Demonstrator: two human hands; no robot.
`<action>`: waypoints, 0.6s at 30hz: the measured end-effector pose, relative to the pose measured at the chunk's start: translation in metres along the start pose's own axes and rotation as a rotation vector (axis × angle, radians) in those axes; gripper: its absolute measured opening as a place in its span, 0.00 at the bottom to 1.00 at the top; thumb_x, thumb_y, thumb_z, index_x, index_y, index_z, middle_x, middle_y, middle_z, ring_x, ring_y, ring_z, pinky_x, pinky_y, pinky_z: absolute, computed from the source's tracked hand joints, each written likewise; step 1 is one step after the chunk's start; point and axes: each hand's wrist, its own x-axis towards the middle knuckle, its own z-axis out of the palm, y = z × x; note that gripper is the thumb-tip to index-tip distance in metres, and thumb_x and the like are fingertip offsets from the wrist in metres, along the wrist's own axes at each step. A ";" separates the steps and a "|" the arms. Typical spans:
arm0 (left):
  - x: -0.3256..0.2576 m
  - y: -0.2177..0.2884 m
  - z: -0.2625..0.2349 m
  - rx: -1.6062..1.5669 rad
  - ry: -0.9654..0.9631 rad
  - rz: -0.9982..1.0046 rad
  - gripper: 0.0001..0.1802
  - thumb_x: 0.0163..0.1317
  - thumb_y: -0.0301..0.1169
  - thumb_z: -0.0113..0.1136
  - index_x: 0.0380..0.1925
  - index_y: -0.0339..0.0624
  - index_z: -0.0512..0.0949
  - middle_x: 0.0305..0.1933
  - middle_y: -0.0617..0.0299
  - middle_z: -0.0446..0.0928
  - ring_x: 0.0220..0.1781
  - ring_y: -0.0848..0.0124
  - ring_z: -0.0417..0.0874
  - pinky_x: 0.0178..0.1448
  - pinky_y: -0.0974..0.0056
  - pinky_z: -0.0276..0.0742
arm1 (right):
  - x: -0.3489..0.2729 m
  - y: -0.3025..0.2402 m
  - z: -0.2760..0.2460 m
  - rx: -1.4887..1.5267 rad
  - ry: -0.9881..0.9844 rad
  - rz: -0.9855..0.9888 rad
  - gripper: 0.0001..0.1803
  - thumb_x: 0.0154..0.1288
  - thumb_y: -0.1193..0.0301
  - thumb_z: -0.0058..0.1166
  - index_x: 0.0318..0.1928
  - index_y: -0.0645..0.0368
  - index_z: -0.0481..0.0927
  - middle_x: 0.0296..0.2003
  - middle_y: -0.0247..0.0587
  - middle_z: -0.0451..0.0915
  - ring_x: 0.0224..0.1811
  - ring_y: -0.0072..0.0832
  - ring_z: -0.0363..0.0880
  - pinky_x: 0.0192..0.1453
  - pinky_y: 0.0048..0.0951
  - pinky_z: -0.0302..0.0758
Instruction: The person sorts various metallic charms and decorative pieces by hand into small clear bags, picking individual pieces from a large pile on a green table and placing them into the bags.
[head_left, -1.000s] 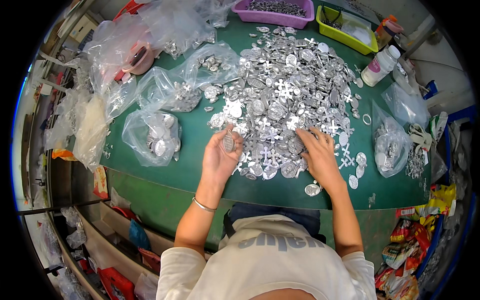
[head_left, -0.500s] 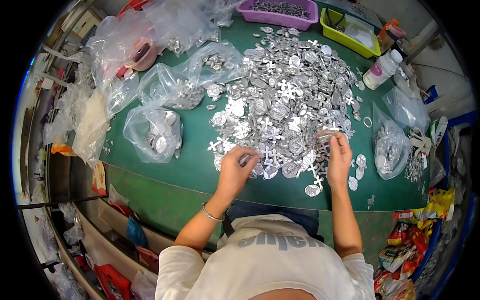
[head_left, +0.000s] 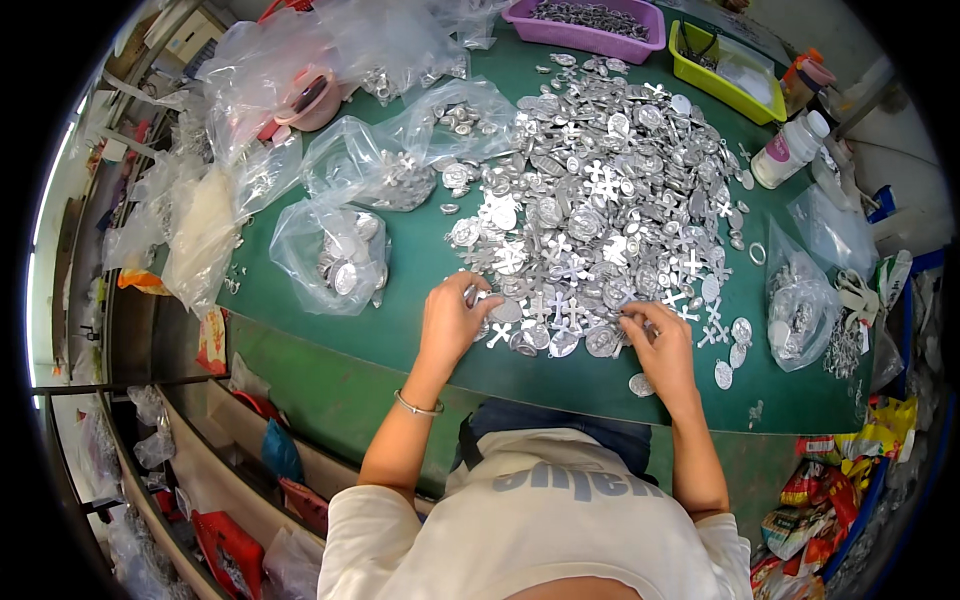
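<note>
A broad heap of silver medals and small crosses (head_left: 610, 190) covers the middle of the green table (head_left: 330, 345). At the heap's near left edge is my left hand (head_left: 450, 322), its fingers closed round a silver medal (head_left: 482, 297) that shows only in part. My right hand (head_left: 662, 350) touches the near edge of the heap, thumb and forefinger pinched together. What sits between those fingertips is too small and covered to make out. Beside the right wrist lies a loose oval medal (head_left: 641, 384).
Clear bags of silver pieces (head_left: 330, 262) lie left of the heap, another bag (head_left: 800, 315) to its right. Behind stand a purple tray (head_left: 590, 38) and a yellow-green tray (head_left: 728, 85). A white bottle (head_left: 790, 150) stands back right; a pink bowl (head_left: 312, 102) sits back left.
My right hand has come nearer and to the left, from above the heap's right side to its near edge. My left hand has shifted left. The whole view has moved slightly.
</note>
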 end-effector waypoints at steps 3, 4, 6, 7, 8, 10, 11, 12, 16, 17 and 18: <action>0.005 -0.011 -0.001 -0.258 -0.090 -0.068 0.12 0.45 0.30 0.69 0.26 0.36 0.76 0.22 0.53 0.74 0.23 0.61 0.73 0.30 0.61 0.69 | -0.003 -0.001 -0.003 -0.134 0.060 -0.096 0.08 0.52 0.75 0.60 0.35 0.59 0.80 0.29 0.39 0.75 0.20 0.32 0.74 0.24 0.30 0.69; 0.004 -0.008 -0.002 -0.224 -0.053 0.011 0.12 0.45 0.28 0.68 0.26 0.35 0.75 0.26 0.52 0.74 0.27 0.60 0.74 0.33 0.61 0.69 | -0.004 -0.004 -0.003 -0.170 0.069 -0.157 0.08 0.52 0.74 0.60 0.35 0.58 0.80 0.29 0.39 0.75 0.22 0.31 0.75 0.24 0.30 0.70; 0.000 0.003 -0.007 -0.170 -0.065 0.059 0.12 0.45 0.28 0.68 0.26 0.34 0.76 0.28 0.53 0.75 0.30 0.58 0.75 0.35 0.61 0.69 | -0.010 -0.009 -0.005 -0.353 -0.094 -0.233 0.12 0.51 0.72 0.61 0.39 0.54 0.79 0.38 0.37 0.73 0.27 0.30 0.78 0.24 0.31 0.73; -0.001 0.007 -0.007 -0.143 -0.073 0.084 0.12 0.45 0.27 0.68 0.27 0.34 0.76 0.29 0.53 0.76 0.31 0.57 0.75 0.36 0.61 0.70 | -0.012 -0.011 -0.003 -0.412 -0.157 -0.233 0.14 0.51 0.71 0.61 0.40 0.53 0.78 0.41 0.37 0.72 0.27 0.31 0.78 0.24 0.31 0.73; -0.001 0.008 -0.004 -0.147 -0.080 0.145 0.12 0.44 0.27 0.68 0.28 0.34 0.76 0.30 0.53 0.76 0.32 0.57 0.75 0.37 0.60 0.70 | -0.013 -0.014 0.000 -0.470 -0.222 -0.232 0.15 0.50 0.71 0.61 0.42 0.52 0.78 0.43 0.38 0.71 0.27 0.31 0.78 0.24 0.32 0.74; -0.002 0.010 0.000 -0.154 -0.084 0.261 0.14 0.44 0.27 0.68 0.30 0.34 0.77 0.30 0.53 0.76 0.33 0.55 0.76 0.39 0.60 0.71 | -0.014 -0.014 0.003 -0.544 -0.312 -0.226 0.19 0.48 0.71 0.62 0.44 0.52 0.76 0.48 0.38 0.67 0.28 0.32 0.79 0.25 0.33 0.75; -0.003 0.009 0.000 -0.124 -0.118 0.265 0.15 0.44 0.27 0.69 0.32 0.34 0.77 0.31 0.52 0.76 0.33 0.55 0.76 0.39 0.60 0.71 | -0.015 -0.014 0.003 -0.545 -0.304 -0.239 0.19 0.48 0.71 0.62 0.44 0.52 0.76 0.48 0.38 0.67 0.28 0.32 0.79 0.25 0.33 0.75; -0.002 0.007 -0.001 -0.093 -0.151 0.270 0.16 0.43 0.27 0.69 0.34 0.34 0.77 0.31 0.52 0.76 0.34 0.55 0.76 0.40 0.61 0.71 | -0.015 -0.013 0.003 -0.544 -0.294 -0.252 0.19 0.48 0.71 0.62 0.43 0.53 0.76 0.48 0.38 0.67 0.28 0.32 0.79 0.25 0.33 0.75; -0.002 0.001 0.002 -0.174 -0.098 0.272 0.16 0.49 0.27 0.66 0.38 0.35 0.76 0.30 0.56 0.77 0.30 0.64 0.76 0.33 0.66 0.72 | -0.017 -0.012 0.002 -0.533 -0.293 -0.243 0.17 0.49 0.71 0.62 0.42 0.54 0.76 0.49 0.39 0.67 0.26 0.33 0.78 0.24 0.32 0.74; -0.002 0.002 0.000 -0.383 -0.148 0.083 0.15 0.51 0.26 0.64 0.40 0.35 0.75 0.29 0.57 0.76 0.29 0.67 0.75 0.30 0.68 0.70 | -0.018 -0.014 0.003 -0.516 -0.272 -0.227 0.17 0.49 0.71 0.62 0.41 0.54 0.76 0.47 0.38 0.68 0.25 0.33 0.78 0.24 0.32 0.74; -0.002 0.005 -0.005 -0.588 -0.196 -0.111 0.14 0.54 0.26 0.63 0.41 0.35 0.75 0.29 0.59 0.76 0.27 0.71 0.73 0.27 0.71 0.68 | -0.020 -0.016 0.003 -0.497 -0.254 -0.211 0.16 0.49 0.71 0.62 0.41 0.54 0.77 0.46 0.37 0.69 0.25 0.33 0.78 0.24 0.32 0.74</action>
